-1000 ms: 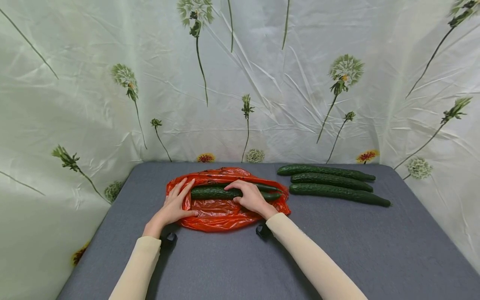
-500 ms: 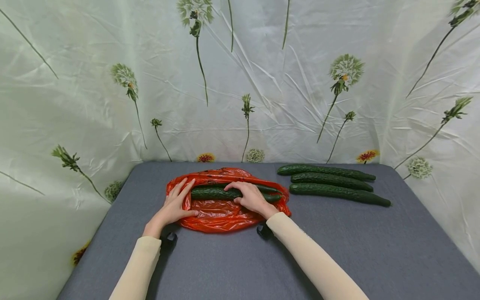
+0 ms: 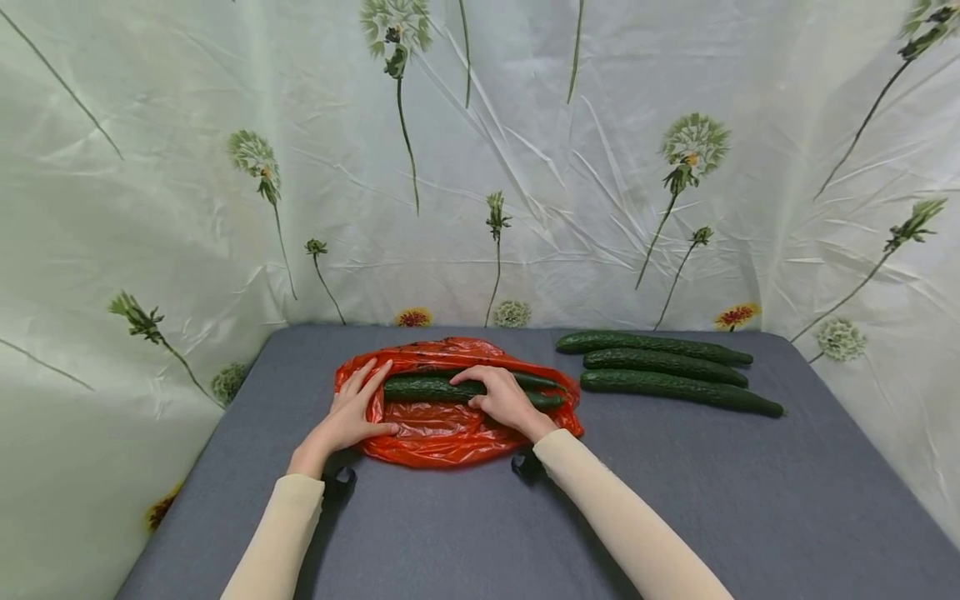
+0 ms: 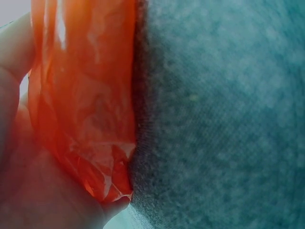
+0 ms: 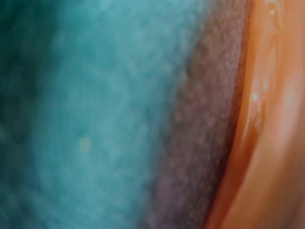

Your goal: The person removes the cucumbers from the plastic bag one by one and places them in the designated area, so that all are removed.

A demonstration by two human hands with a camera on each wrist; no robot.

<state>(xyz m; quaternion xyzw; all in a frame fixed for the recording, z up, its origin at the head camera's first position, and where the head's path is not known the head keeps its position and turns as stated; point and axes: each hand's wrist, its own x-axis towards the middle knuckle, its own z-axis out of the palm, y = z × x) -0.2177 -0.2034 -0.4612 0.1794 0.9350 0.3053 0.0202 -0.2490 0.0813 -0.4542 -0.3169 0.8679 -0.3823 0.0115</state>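
Observation:
A red plastic bag (image 3: 438,452) lies on its side on the table, its mouth spread toward me. Inside it rest two long green cucumbers, a front cucumber (image 3: 420,389) and a rear cucumber (image 3: 538,382) partly covered by my hand. My right hand (image 3: 504,400) reaches into the mouth and holds the front cucumber, thumb on the near side and fingers over the top. At the bag's left end my left hand (image 3: 347,415) rests with fingers spread on the plastic. The left wrist view shows the bag (image 4: 86,95) against that palm; the right wrist view is blurred.
To the right of the bag, three more cucumbers (image 3: 678,389) lie side by side near the back of the grey table (image 3: 450,533). Behind it hangs a pale curtain (image 3: 570,208) printed with flowers. Black wrist cameras (image 3: 527,465) sit under both wrists.

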